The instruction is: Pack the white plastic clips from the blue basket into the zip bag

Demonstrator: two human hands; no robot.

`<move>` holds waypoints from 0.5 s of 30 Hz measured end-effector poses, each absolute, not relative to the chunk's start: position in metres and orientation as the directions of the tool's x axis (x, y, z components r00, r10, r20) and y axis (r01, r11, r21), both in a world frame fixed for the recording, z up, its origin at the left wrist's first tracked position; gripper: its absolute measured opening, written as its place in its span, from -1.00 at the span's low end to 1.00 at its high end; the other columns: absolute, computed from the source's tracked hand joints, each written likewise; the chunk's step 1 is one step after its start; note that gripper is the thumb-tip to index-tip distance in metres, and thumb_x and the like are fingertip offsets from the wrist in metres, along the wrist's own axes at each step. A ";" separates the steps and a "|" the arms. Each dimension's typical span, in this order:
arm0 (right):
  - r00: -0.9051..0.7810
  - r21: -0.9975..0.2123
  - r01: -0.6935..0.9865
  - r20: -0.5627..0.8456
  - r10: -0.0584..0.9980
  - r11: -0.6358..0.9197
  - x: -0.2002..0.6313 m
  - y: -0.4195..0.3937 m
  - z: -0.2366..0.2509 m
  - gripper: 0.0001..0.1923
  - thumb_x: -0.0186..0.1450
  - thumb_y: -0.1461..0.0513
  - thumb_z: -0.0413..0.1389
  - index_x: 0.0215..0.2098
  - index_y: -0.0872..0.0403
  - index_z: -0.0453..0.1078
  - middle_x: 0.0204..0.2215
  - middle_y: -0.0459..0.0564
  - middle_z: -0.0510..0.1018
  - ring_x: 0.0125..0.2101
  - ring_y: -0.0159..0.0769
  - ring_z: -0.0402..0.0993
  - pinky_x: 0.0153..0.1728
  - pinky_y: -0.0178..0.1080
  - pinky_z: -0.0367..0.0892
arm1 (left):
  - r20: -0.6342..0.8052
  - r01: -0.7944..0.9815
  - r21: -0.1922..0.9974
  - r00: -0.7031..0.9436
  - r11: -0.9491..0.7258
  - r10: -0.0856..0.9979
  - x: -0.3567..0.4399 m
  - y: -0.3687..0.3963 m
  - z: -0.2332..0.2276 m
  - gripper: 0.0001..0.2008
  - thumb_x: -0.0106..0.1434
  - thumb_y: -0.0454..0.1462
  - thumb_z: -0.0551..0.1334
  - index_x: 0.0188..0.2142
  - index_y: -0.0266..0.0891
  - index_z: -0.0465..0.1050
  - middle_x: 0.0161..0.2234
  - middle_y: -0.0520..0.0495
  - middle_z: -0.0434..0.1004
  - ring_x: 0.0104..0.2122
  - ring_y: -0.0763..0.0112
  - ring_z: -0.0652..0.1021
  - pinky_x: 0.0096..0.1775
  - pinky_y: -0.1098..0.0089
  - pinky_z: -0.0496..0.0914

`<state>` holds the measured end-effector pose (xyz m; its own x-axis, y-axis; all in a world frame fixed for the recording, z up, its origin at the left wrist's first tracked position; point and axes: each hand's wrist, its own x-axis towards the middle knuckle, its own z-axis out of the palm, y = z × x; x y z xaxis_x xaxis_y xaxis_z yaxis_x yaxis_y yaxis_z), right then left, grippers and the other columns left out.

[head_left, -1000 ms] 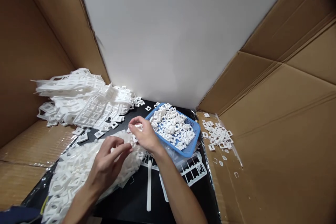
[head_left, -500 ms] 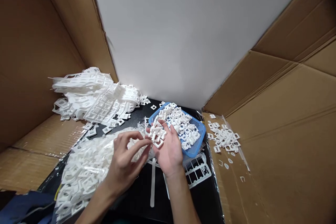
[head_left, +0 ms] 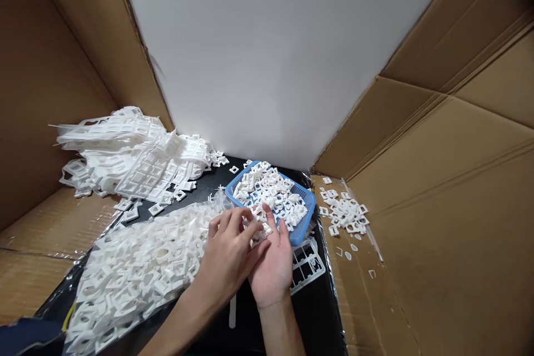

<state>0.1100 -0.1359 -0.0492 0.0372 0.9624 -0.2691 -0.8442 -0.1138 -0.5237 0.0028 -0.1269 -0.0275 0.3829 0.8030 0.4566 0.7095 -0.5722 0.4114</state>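
My right hand (head_left: 272, 267) is palm up, its fingers curled around several small white square plastic frames (head_left: 259, 232) just in front of the blue basket. Over that palm my left hand (head_left: 231, 245) bends its fingers onto the same frames; its fingertips partly hide them. Behind both hands, the blue mesh basket (head_left: 309, 217) is heaped with loose white frames (head_left: 271, 189). Left of my left hand lies a clear plastic bag (head_left: 146, 267) full of similar white pieces.
A tall pile of white moulded sheets (head_left: 142, 161) stands at the back left. Loose white frames (head_left: 346, 211) lie on cardboard at right. A white grid sprue (head_left: 307, 267) and a flat white strip (head_left: 232, 311) rest on the black surface (head_left: 308, 317). Cardboard walls flank both sides.
My left hand has moved right and closed in over the frames in my right palm. The right fingers have curled more. The whole view has shifted slightly.
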 end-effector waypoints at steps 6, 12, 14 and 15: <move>0.094 -0.393 -0.919 -0.292 0.952 -0.030 0.113 -0.138 -0.051 -0.57 0.47 -0.10 0.04 0.19 -0.16 0.41 0.09 0.03 0.71 0.13 -0.01 0.66 0.21 0.21 0.46 | 0.392 0.634 0.485 0.458 -0.603 0.798 0.024 -0.116 -0.024 -0.90 0.49 -0.31 0.24 -0.19 -0.20 0.53 -0.12 -0.16 0.44 -0.08 0.05 0.45 -0.06 0.08 0.20; 0.156 -0.313 -0.949 -0.390 0.908 0.029 0.124 -0.138 -0.058 -0.65 0.46 -0.09 0.06 0.10 -0.18 0.44 -0.04 -0.02 0.74 -0.02 -0.10 0.72 0.18 0.14 0.49 | 0.346 0.417 0.761 0.387 -0.497 0.855 0.042 -0.119 -0.027 -0.91 0.47 -0.27 0.28 -0.20 -0.18 0.57 -0.09 -0.14 0.44 -0.04 0.07 0.45 -0.03 0.08 0.21; 0.124 -0.282 -0.959 -0.405 0.906 0.005 0.128 -0.138 -0.060 -0.67 0.44 -0.05 0.07 0.05 -0.13 0.48 -0.10 -0.04 0.74 -0.04 -0.14 0.72 0.16 0.08 0.51 | 0.303 0.289 0.868 0.333 -0.403 0.893 0.045 -0.119 -0.028 -0.88 0.48 -0.21 0.29 -0.18 -0.16 0.59 -0.08 -0.12 0.43 -0.05 0.12 0.46 -0.02 0.12 0.27; 0.117 -0.275 -0.961 -0.413 0.903 -0.001 0.129 -0.138 -0.061 -0.68 0.43 -0.03 0.08 0.03 -0.11 0.50 -0.12 -0.04 0.74 -0.04 -0.16 0.71 0.15 0.04 0.52 | 0.274 0.212 0.914 0.305 -0.346 0.912 0.045 -0.119 -0.028 -0.86 0.48 -0.17 0.30 -0.18 -0.15 0.59 -0.09 -0.11 0.43 -0.08 0.16 0.47 -0.03 0.15 0.30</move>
